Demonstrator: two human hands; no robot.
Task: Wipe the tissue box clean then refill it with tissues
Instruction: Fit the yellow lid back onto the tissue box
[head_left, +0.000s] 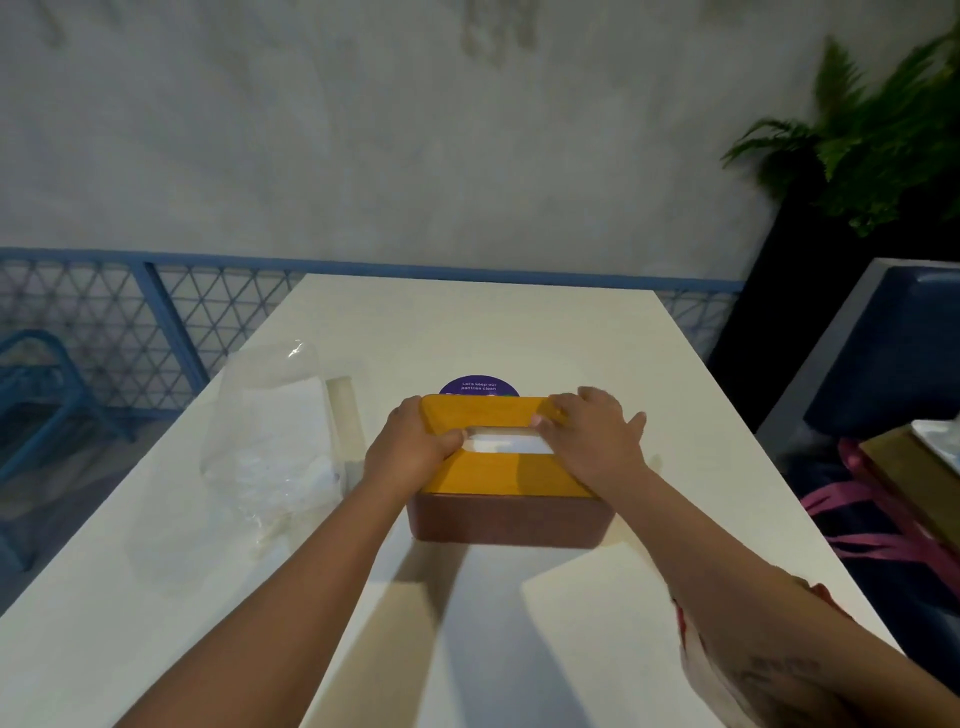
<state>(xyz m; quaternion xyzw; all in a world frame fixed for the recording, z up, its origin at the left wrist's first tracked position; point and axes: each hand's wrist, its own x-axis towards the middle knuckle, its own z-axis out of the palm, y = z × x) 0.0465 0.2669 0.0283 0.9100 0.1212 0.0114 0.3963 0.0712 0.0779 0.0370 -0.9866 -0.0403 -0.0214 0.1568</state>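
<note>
One tissue box on white table, under both my hands. One orange lid; one white tissue in slot between hands. Left hand clasped lid's left end. Right hand lay flat, pressing lid, grasping nothing. One plastic bag left of left hand. One purple sticker beyond knuckles: "Let's keep our pantries clean".

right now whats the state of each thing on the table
box: upright on the table, lid on
lid: seated, white tissue showing in its slot
left hand: grips the lid's left end
right hand: fingers flat, pressing the lid's right side
bag: lying left of the box, more tissue inside; open or sealed unclear
</note>
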